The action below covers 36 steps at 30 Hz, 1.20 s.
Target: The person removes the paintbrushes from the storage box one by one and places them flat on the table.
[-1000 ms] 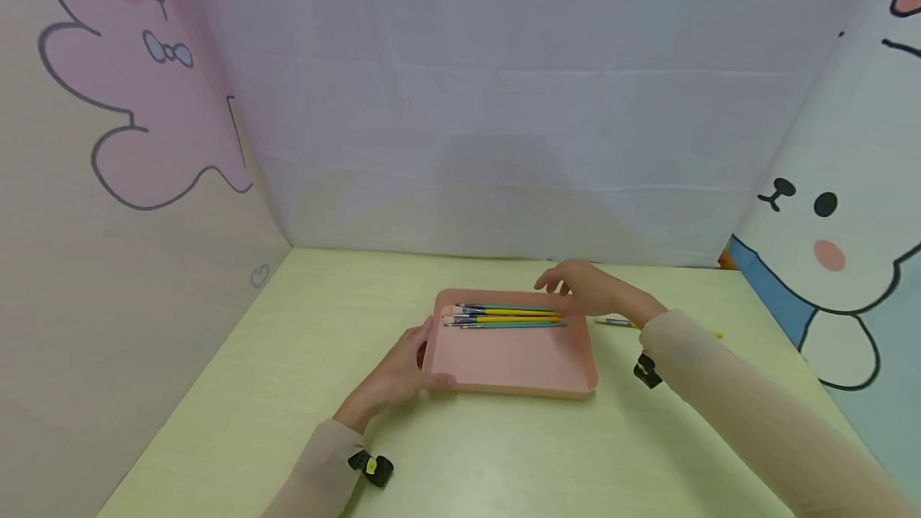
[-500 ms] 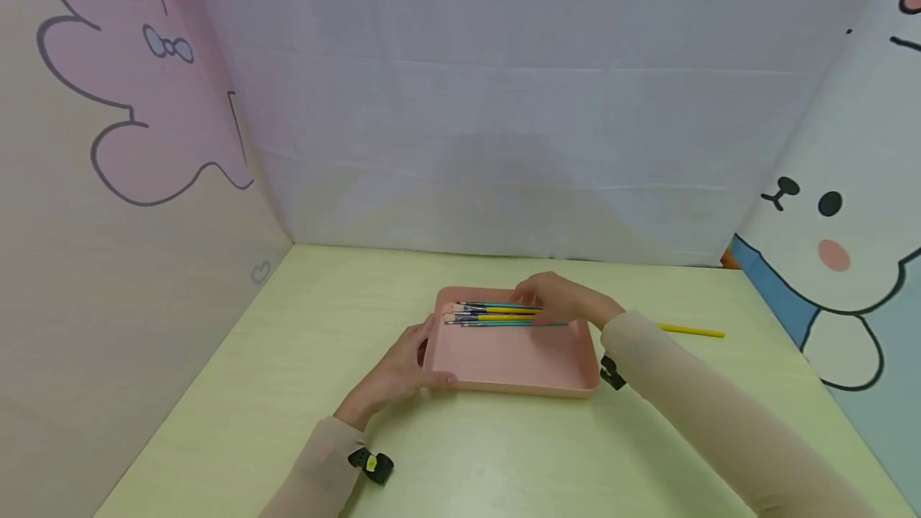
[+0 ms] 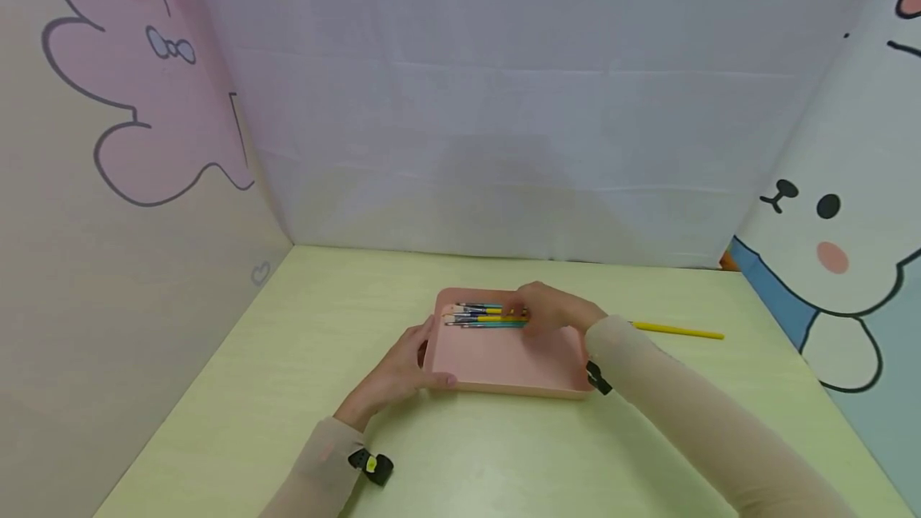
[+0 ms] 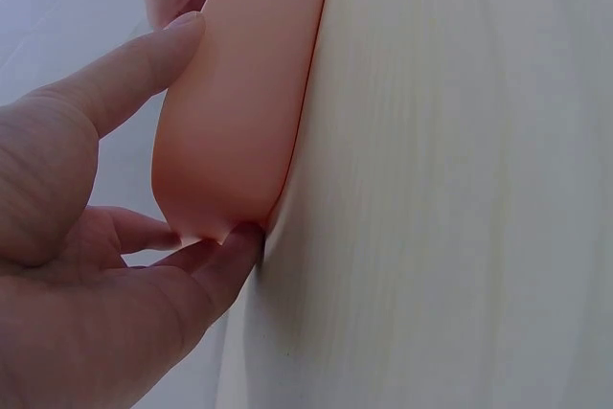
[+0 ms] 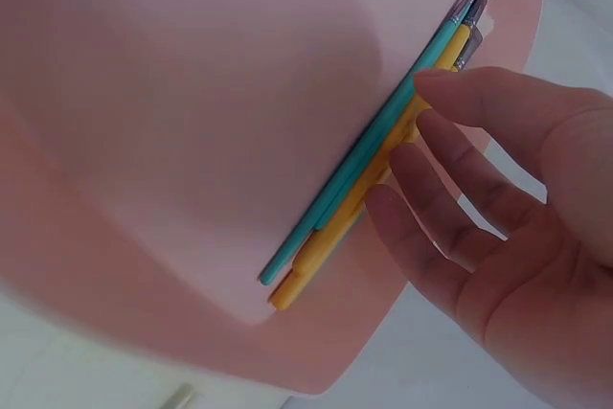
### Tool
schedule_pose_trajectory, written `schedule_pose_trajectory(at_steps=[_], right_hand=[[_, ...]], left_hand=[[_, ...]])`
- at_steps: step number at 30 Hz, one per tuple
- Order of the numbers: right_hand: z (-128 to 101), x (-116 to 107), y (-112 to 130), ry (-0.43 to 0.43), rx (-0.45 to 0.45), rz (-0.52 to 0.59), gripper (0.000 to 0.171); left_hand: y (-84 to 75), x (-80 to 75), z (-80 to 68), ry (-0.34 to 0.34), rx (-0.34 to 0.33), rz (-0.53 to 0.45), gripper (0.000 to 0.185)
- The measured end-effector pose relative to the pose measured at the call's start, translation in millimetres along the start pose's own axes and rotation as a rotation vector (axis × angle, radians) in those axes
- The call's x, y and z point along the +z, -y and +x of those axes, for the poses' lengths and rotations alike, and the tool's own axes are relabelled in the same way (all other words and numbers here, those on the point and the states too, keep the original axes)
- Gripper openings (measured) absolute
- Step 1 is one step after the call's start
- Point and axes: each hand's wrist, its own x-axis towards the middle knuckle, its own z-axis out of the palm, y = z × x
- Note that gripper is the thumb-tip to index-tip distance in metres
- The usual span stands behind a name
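Note:
A shallow pink tray (image 3: 504, 366) lies on the pale green table (image 3: 504, 462). Several teal and yellow paintbrushes (image 3: 485, 315) lie side by side along its far wall. My right hand (image 3: 548, 310) reaches over the tray, and its nearly straight fingers (image 5: 450, 102) touch the brush handles (image 5: 359, 189). My left hand (image 3: 403, 370) grips the tray's near left corner. In the left wrist view the thumb (image 4: 134, 69) lies on the tray rim (image 4: 239, 93) and a finger presses under the corner.
One yellow paintbrush (image 3: 676, 331) lies on the table to the right of the tray. Cartoon-printed screens (image 3: 144, 142) close in the table on the left, back and right. Both forearms wear beige sleeves.
My right hand has moved left from the tray's far right corner onto the brush handles, uncovering the yellow brush on the table. The left hand and tray have stayed put.

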Motion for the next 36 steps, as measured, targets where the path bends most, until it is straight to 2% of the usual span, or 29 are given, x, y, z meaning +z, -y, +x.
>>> schedule_pose_trajectory(at_steps=[13,22,28,36], right_hand=[[7.3,7.6,5.3,0.053,0.154,-0.113,0.034],[7.2,8.9,7.1,0.049,0.192,-0.153,0.032],[7.1,10.3,6.1,0.051,0.156,-0.140,0.036],[7.7,14.2,2.2,0.010,0.014,-0.087,0.034]], left_hand=[[0.7,-0.9,0.3,0.001,0.004,0.007,0.120],[-0.2,-1.4,-0.2,0.005,0.007,0.004,0.120],[-0.2,-0.5,-0.1,0.008,0.002,0.002,0.121],[-0.7,-0.7,-0.4,0.008,0.009,0.010,0.119]])
